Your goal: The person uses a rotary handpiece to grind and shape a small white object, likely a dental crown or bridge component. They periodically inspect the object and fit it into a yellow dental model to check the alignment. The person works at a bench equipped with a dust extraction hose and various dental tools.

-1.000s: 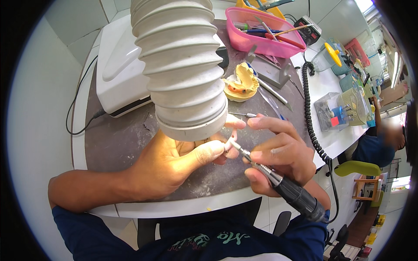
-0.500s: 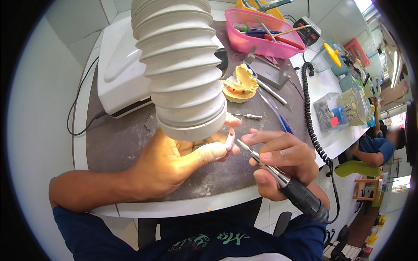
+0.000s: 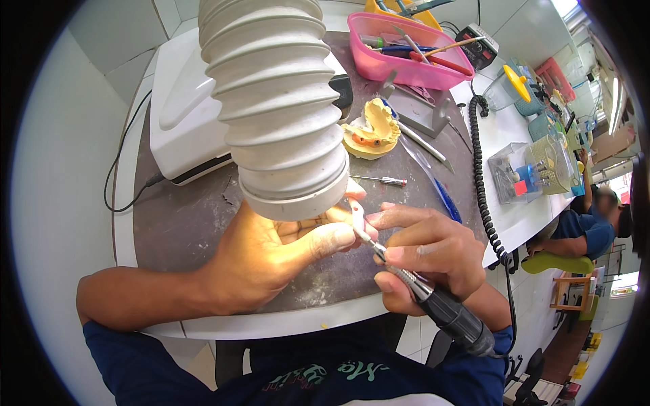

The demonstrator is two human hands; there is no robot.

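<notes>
Under the hose mouth, my left hand (image 3: 271,260) pinches a small pale pink-white dental piece (image 3: 357,214) with a dark hole between thumb and fingers. Some of those fingers are hidden behind the hose. My right hand (image 3: 437,254) grips a rotary handpiece (image 3: 457,319) with a black body and metal nose like a pen. Its pale pointed bit meets the lower end of the dental piece, or lies right against it. Beyond my hands sits a yellow plaster dental cast (image 3: 371,150) with a reddish-orange gum section. A thin screwdriver (image 3: 389,181) lies nearer.
A ribbed white suction hose (image 3: 277,115) hangs over my left hand. Behind it stands a white machine (image 3: 186,115). A pink tool basket (image 3: 406,71), grey metal stand (image 3: 426,115) and blue-handled tool (image 3: 443,199) are farther right. A coiled black cord (image 3: 477,169) runs along the bench; another person (image 3: 586,227) sits beyond.
My right hand has moved left with the handpiece, bringing its bit from a small gap up to the dental piece. That piece has tilted slightly in my left fingers.
</notes>
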